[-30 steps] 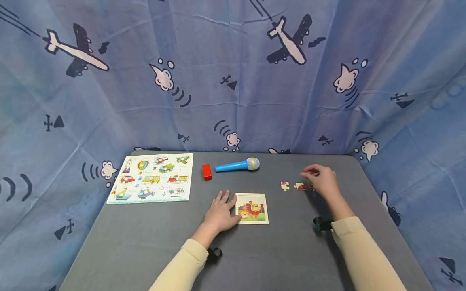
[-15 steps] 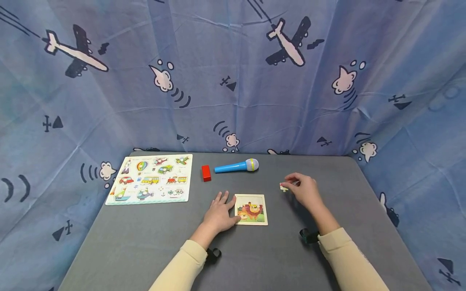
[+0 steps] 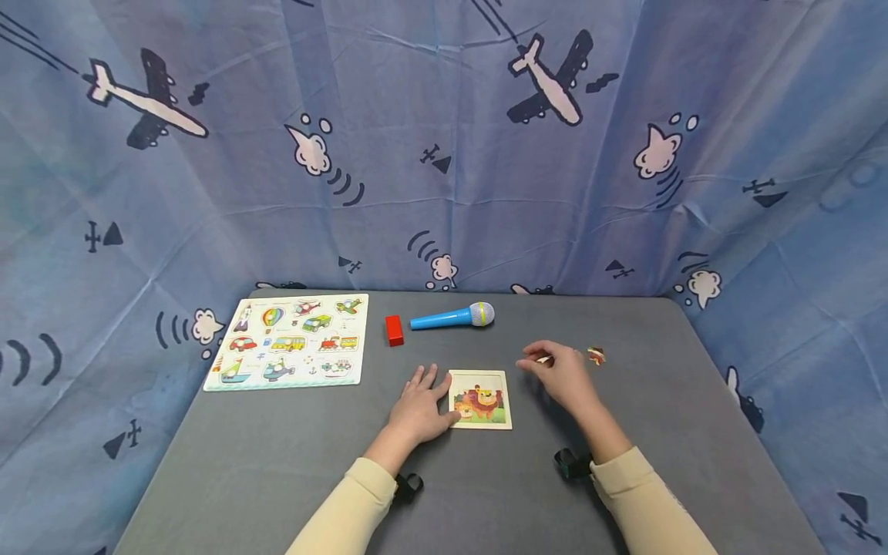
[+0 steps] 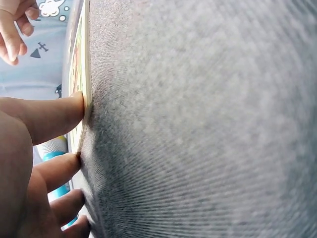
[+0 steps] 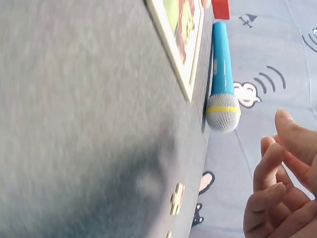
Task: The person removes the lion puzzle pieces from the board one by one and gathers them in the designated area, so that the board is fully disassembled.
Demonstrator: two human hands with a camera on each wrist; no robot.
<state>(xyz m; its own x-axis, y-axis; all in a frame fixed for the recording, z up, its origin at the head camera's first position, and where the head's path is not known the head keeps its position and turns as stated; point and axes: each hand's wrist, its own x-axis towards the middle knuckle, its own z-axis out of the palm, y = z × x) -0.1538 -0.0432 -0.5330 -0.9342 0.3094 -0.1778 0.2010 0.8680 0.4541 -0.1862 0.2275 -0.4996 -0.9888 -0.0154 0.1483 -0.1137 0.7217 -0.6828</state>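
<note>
My left hand (image 3: 418, 415) lies spread with straight fingers beside a small square lion puzzle (image 3: 480, 399) in a pale frame. Its thumb rests on the puzzle's left edge, and the left wrist view has the thumb (image 4: 59, 111) and a fingertip right at that edge. To the puzzle's right, my right hand (image 3: 563, 379) hovers over the table with loosely bent fingers. Nothing shows between those fingers (image 5: 270, 166) in the right wrist view. A loose puzzle piece (image 3: 597, 355) lies right of this hand. Another puzzle piece (image 5: 177, 198) lies flat below it, mostly hidden from the head view.
A blue toy microphone (image 3: 452, 317) with a grey head lies behind the lion puzzle. Left of it stands a red block (image 3: 394, 330). A large vehicle picture board (image 3: 287, 341) occupies the back left of the grey table (image 3: 277, 462). A blue printed curtain (image 3: 444, 154) hangs behind.
My right hand has moved left and nearer, from above the rightmost pieces to a spot close to the lion puzzle. The rightmost piece is uncovered now. The left hand stays put.
</note>
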